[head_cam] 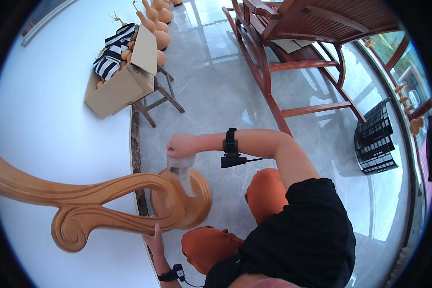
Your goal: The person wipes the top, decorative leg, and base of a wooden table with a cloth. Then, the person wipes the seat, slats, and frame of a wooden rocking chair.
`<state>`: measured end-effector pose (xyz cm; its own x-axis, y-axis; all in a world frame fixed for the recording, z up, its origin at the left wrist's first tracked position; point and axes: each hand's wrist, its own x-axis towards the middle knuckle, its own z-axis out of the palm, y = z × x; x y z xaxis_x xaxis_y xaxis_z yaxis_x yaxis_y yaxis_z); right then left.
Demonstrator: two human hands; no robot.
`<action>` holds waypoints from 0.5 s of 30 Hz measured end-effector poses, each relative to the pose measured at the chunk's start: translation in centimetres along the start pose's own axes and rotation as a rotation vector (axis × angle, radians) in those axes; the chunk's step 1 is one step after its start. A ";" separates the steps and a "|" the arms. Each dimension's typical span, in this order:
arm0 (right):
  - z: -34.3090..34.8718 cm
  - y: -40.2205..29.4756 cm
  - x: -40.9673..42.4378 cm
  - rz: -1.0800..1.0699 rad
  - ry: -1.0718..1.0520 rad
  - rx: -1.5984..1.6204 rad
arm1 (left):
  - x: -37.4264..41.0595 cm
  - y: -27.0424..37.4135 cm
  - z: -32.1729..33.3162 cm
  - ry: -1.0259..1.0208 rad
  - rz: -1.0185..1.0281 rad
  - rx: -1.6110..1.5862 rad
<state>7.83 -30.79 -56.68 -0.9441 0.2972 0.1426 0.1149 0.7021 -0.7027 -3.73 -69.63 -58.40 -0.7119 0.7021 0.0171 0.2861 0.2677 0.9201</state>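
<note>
A carved wooden stand [129, 190] with a scroll and a looped stem rises from a round stepped base [201, 198] on the floor. My right hand [181, 147] is closed on a greyish cloth [183, 176], blurred, which hangs down over the stem near the base. Whether the cloth touches the wood, I cannot tell. Low on the loop, my left hand [154, 235] grips the stand's lower edge, with the thumb on the near side. Both wrists wear black straps with small devices.
At the upper left, an open cardboard box [117, 91] of gourds and striped cloth rests on a wooden stool [162, 97]. Large gourds [160, 37] line the wall. A wooden rocking chair [266, 68] stands at the upper right, near a curled black sheet [374, 140].
</note>
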 end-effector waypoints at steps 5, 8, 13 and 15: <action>-11.7 5.4 -0.5 0.325 0.280 0.094 | -0.2 -0.3 -0.1 -0.002 -0.119 -0.001; -14.9 8.5 -3.2 0.299 0.318 0.042 | 0.0 0.3 0.1 0.038 -0.174 0.028; -15.6 9.4 -5.1 0.459 0.194 0.230 | -1.2 -3.3 -2.0 0.011 -0.363 0.123; -14.7 8.3 -5.3 0.541 0.168 0.309 | -1.4 -2.7 -2.8 0.022 -0.485 0.087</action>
<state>18.31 -17.01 -52.97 -0.7135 0.6720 -0.1983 0.4433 0.2137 -0.8706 -5.31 -73.19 -59.78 -0.7892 0.4695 -0.3959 -0.0292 0.6152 0.7879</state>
